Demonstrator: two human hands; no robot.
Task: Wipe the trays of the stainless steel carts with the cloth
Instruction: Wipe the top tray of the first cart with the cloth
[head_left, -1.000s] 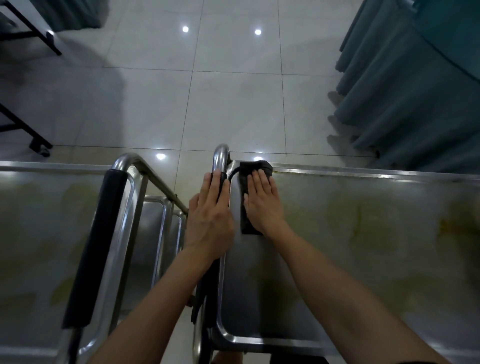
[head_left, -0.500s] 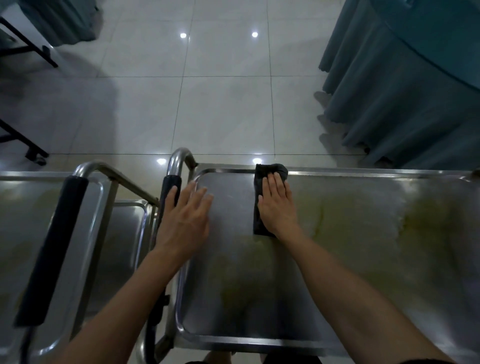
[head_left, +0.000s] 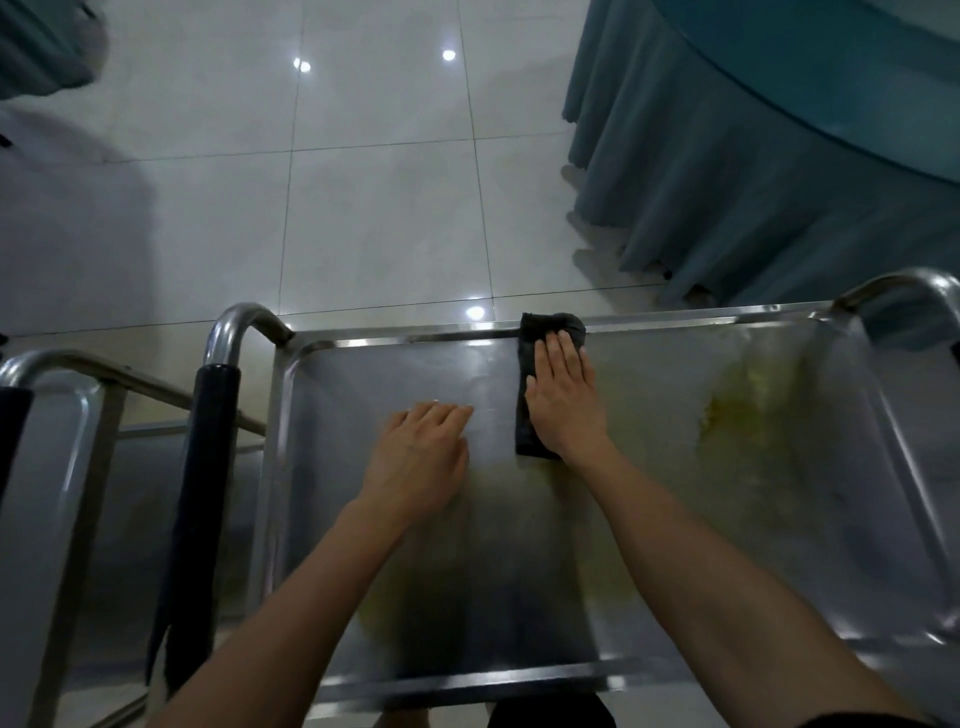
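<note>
I am looking down at the top tray (head_left: 363, 519) of a stainless steel cart, and my right hand (head_left: 563, 402) is lying flat, palm down, fingers pressed together and pointing away from me, pressing on the dark cloth (head_left: 527, 415). The cloth is folded into a long strip that is running from under my palm up to the far rim of the tray, where its end is bunching against and slightly over the edge. My left hand (head_left: 421, 457) is resting palm down on the bare metal just beside the cloth, to its left and a little nearer to me, fingers extended and close together, gripping nothing. The tray surface is showing yellowish smears (head_left: 743, 410) to the right of the cloth and a fainter patch below my hands. The cart's tubular handle (head_left: 218, 415) with a black grip sleeve is standing at the tray's left end, and a second curved steel handle (head_left: 904, 286) is showing at the far right corner. A second cart (head_left: 57, 467) is sitting just to the left, its lower shelf visible through the frame. Beyond the tray the glossy tiled floor (head_left: 384, 208) is reflecting ceiling lights, and a teal draped tablecloth (head_left: 753, 156) is hanging at the upper right.
</note>
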